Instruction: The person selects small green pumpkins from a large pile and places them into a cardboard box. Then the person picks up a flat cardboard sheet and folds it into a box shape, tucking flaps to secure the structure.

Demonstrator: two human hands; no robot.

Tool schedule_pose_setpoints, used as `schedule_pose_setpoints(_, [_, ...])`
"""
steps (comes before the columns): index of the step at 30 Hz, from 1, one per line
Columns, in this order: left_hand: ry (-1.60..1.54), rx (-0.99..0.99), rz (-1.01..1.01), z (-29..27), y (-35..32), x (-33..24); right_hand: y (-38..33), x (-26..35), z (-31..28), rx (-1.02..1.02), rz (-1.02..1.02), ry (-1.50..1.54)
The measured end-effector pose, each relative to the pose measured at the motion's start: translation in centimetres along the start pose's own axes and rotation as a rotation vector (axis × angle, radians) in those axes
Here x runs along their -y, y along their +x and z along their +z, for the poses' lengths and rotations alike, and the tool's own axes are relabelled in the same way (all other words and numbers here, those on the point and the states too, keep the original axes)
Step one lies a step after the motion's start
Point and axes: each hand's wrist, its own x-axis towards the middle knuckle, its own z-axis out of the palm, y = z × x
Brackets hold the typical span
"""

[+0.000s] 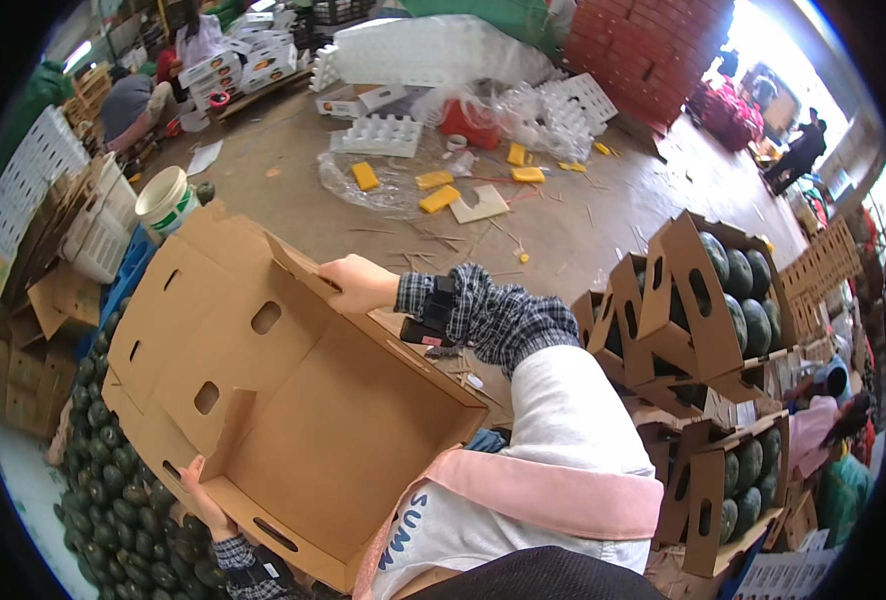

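A brown cardboard box (348, 440), partly folded up, is held tilted in front of my body. Its base and side walls form a tray, while a wide panel with several oval slots spreads out to the far left. My left hand (206, 503) grips the near left wall beside a small raised corner flap, thumb on the inside. Up at the far wall, my right hand (360, 284) is closed over the upright edge of another flap. Some fingers of both hands are hidden behind the cardboard.
Dark green oval fruits (113, 480) lie heaped at the left. Open cartons (698, 300) of similar fruits are stacked at the right. Plastic wrap, yellow packets (440, 199) and thin sticks litter the floor ahead. A white bucket (166, 200) stands at the far left; other people are farther off.
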Motion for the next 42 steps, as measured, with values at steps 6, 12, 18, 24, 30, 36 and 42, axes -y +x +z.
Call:
schedule_pose_setpoints(6, [-0.034, -0.022, -0.032, -2.1, -0.4, 0.9, 0.1, 0.8, 0.3, -0.16, -0.3, -0.089])
schedule_pose_setpoints(12, [-0.192, 0.006, -0.116, -1.8, -0.8, 1.0, 2.1, -1.0, 1.9, -0.198, -0.175, 0.058])
schedule_pose_setpoints(18, [-0.25, 0.06, -0.146, -4.0, -0.3, 2.0, 1.5, 3.0, -0.1, -0.132, -0.082, -0.276])
schedule_pose_setpoints(24, [-0.25, 0.021, -0.181, -4.2, 1.9, 2.1, 6.1, 3.0, -1.1, 0.106, 0.125, -0.355])
schedule_pose_setpoints(30, [-0.232, 0.142, -0.14, -4.5, 1.0, 2.3, 3.5, 2.2, -0.3, 0.424, -0.554, -0.069])
schedule_pose_setpoints(36, [0.099, 0.076, 0.246, -0.2, 0.0, 0.3, 1.4, -0.9, -0.2, 0.411, -0.025, 0.897])
schedule_pose_setpoints(42, [0.144, -0.133, 0.466, 2.2, 0.2, -1.9, 0.4, -1.2, 0.6, -0.125, -0.201, 0.59])
